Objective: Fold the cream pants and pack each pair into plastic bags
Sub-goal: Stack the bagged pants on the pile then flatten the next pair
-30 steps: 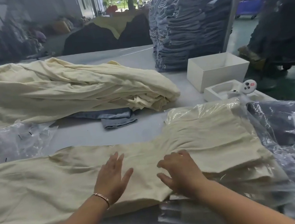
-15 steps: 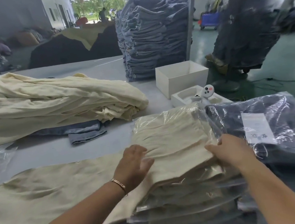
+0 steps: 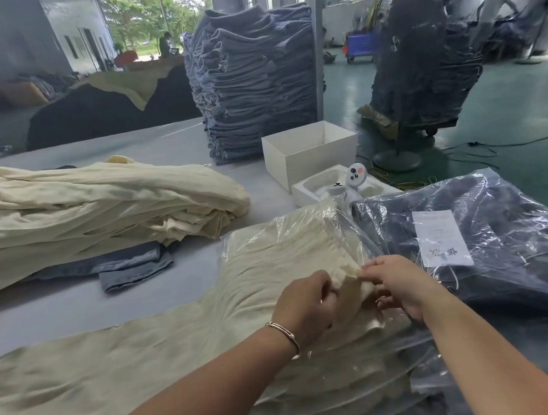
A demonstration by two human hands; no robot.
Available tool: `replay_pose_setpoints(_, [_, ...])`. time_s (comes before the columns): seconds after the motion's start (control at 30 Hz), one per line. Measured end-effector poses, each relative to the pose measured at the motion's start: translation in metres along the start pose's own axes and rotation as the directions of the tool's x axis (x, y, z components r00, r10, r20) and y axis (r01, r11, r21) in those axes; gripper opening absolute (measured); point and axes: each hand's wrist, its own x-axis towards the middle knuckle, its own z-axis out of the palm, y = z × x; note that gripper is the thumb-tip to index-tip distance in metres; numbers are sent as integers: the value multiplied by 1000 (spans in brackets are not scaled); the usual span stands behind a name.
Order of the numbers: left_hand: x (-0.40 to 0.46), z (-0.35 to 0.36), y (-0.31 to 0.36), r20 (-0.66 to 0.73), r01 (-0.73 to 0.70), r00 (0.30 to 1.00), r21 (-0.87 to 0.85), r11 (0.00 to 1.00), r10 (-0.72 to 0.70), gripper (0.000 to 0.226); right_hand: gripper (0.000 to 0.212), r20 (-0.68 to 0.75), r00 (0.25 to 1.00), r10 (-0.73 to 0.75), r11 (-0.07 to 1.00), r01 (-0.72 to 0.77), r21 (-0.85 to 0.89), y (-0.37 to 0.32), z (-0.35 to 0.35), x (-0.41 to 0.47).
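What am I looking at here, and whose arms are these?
There is no machine: a person wears a camera on the head, so you look down at their own arms. The left hand and right hand both pinch an edge of the cream pants spread across the grey table. That edge lies on a stack of bagged cream pants. Left lies a heap of unfolded cream pants; right, a bag of dark clothes. Behind stand a white box and stacked jeans.

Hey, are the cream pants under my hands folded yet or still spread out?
Still spread out. The cream pants lie flat along the table; the left hand and right hand pinch one end.
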Motion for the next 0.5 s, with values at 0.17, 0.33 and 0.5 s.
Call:
replay_pose_setpoints(0.17, [2,-1,2,109,149,987,-297,943,-122,25,13,17,1000,-11,999,11,32,1,4,2])
replay_pose_setpoints(0.33, [14,1,16,373,449,888,-578,682,-269,51,34,-29,994,-107,994,106,-16,0,18,1])
replay_pose_setpoints(0.5, [26,-18,19,506,619,783,-577,533,-362,70,57,34,985,-169,985,168,36,-1,31,-7])
